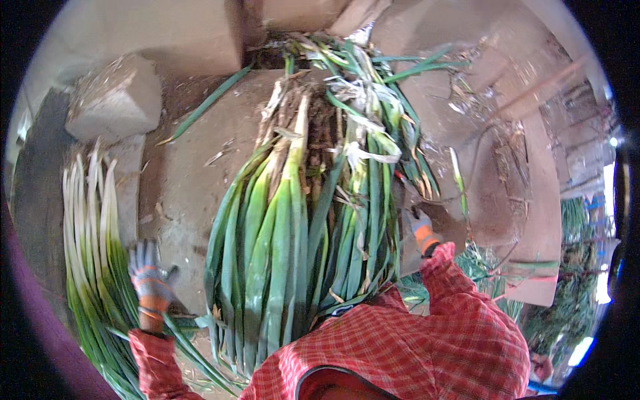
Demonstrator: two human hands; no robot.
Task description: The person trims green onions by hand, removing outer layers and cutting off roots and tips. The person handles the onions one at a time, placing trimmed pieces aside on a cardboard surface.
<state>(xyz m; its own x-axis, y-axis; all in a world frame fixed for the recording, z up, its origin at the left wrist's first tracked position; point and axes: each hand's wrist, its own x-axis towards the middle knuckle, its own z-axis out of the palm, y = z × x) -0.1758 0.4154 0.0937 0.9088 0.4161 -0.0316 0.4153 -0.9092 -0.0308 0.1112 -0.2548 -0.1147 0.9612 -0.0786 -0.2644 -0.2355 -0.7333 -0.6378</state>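
Observation:
A large heap of long green onions [280, 225], with pale, soil-covered root ends pointing away from me, lies in front of my body. My left hand [150, 275], in a grey and orange work glove, has its fingers spread beside a second bunch of green onions [90, 210] with cleaner white stalks at the far left. It holds nothing that I can see. My right hand [422, 227], gloved alike, is at the heap's right side near a thin tool with a red part [405, 181]. Whether its fingers hold the tool cannot be made out.
Peeled leaves and dry skins [370, 95] pile up at the back of the work surface. A pale block [115, 100] stands at the upper left. One thin onion stalk [459, 180] and a thin hose or cord [475, 160] lie at the right. Green netting [475, 260] is near my right forearm.

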